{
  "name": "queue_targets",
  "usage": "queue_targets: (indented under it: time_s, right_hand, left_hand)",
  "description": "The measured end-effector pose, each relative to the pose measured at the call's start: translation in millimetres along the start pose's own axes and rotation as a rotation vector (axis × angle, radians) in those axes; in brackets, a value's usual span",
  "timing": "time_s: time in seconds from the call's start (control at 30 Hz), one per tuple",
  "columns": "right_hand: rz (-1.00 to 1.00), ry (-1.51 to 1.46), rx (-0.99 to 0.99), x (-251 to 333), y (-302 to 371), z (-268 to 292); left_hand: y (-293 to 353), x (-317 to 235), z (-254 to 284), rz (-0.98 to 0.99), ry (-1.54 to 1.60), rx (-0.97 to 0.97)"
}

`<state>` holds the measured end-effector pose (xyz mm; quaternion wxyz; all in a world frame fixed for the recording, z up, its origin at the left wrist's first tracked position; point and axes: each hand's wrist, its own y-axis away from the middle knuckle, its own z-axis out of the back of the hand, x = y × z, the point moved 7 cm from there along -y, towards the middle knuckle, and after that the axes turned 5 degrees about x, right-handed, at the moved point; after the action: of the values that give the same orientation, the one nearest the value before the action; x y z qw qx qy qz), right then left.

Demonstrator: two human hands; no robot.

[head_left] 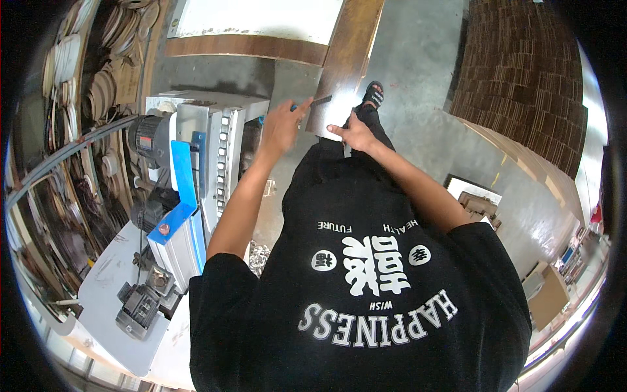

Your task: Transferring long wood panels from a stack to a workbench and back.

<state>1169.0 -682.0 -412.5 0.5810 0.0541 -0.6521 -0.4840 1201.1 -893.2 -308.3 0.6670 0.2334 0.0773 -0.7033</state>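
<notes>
A long brown wooden board (346, 59) stands on end ahead of me, reaching up to the top of the view. My right hand (356, 134) grips its near lower end, thumb pressed on the face. My left hand (281, 125) is held up just left of the board's edge, fingers closed on a small tool with a blue part (295, 108); its dark tip (321, 100) touches the board's left edge. My black printed shirt (366, 287) fills the lower view and hides my legs. One sandalled foot (373, 95) shows on the floor beside the board.
A white and blue machine (186, 189) with a grey motor (149, 138) stands close on my left on a pale table (108, 287). Coils of edging strip (108, 85) hang on the left wall. Stacked brown boards (522, 65) rise at the right, cardboard boxes (545, 294) lower right, concrete floor (418, 65).
</notes>
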Motion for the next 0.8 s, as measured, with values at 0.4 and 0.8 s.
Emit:
queue_targets:
  time_s: [0.4,0.8]
  right_hand:
    - [0.029,-0.682,0.039,-38,7,30]
    - [-0.267,-0.494,-0.576,-253,87,180]
  left_hand:
    - [-85,-5,18,-0.062,-0.095,-0.122]
    - [-79,-6,16,0.033,-0.065,0.038]
